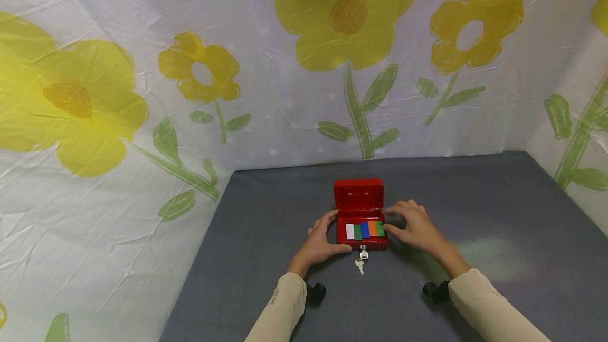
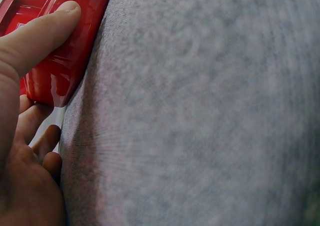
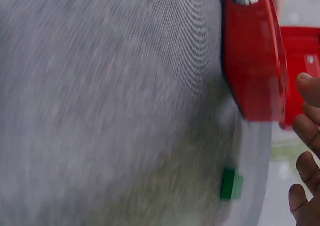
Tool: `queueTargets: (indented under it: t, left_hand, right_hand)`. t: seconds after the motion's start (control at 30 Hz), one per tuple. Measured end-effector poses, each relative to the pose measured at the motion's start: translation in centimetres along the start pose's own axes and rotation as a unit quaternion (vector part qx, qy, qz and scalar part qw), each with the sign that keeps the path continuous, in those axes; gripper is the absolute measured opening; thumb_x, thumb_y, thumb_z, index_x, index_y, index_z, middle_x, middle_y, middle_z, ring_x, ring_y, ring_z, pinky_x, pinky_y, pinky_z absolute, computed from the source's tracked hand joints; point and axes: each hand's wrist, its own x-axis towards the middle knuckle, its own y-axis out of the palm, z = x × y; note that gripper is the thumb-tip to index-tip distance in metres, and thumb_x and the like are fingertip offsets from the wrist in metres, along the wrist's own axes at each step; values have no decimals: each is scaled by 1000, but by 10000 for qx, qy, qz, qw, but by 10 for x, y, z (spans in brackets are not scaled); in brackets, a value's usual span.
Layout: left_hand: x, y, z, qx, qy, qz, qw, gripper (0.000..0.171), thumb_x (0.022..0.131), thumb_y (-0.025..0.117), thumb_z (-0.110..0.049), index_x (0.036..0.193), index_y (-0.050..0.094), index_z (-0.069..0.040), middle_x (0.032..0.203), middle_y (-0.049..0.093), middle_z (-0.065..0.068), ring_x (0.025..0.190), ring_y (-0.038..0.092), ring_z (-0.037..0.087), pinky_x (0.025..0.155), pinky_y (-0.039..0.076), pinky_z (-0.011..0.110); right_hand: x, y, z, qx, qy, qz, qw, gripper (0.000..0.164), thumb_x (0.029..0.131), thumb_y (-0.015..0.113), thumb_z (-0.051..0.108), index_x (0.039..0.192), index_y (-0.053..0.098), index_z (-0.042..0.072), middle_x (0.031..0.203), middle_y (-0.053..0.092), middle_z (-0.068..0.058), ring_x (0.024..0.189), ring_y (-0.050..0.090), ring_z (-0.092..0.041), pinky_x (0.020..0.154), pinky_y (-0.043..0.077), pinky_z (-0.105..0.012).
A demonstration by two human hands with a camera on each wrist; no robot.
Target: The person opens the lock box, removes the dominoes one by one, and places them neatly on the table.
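A small red cash box point(image 1: 363, 246) stands on the dark table with its lid point(image 1: 358, 194) raised. My left hand point(image 1: 317, 244) holds its left end, thumb on the front wall and fingers along the side. At the right end is my right hand point(image 1: 414, 226), fingers loosely bent and thumb tip close to the rim. Inside, a row of coloured blocks runs white point(image 1: 350, 231), green, blue point(image 1: 364, 229), orange point(image 1: 372, 228) and green point(image 1: 380, 229). One key point(image 1: 363, 255) sits in the front lock, with a second key point(image 1: 359, 266) hanging from it.
A green block point(image 3: 230, 183) lies on the table beyond the box's right end in the right wrist view. Grey cloth covers the table point(image 1: 275, 210). A white curtain point(image 1: 280, 120) printed with yellow flowers hangs behind and at the sides.
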Motion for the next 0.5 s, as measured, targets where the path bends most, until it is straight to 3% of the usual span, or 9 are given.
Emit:
queueTargets:
  t: [0.5]
  left_hand:
    - [0, 1, 2, 75, 59, -10, 10000, 99, 75, 89, -44, 157, 33, -34, 162, 40, 4, 144, 34, 35, 115, 34, 65]
  right_hand:
    - [21, 28, 33, -435, -57, 702, 9966, 36, 79, 88, 22, 111, 77, 9, 106, 76, -3, 84, 45, -13, 73, 25, -32]
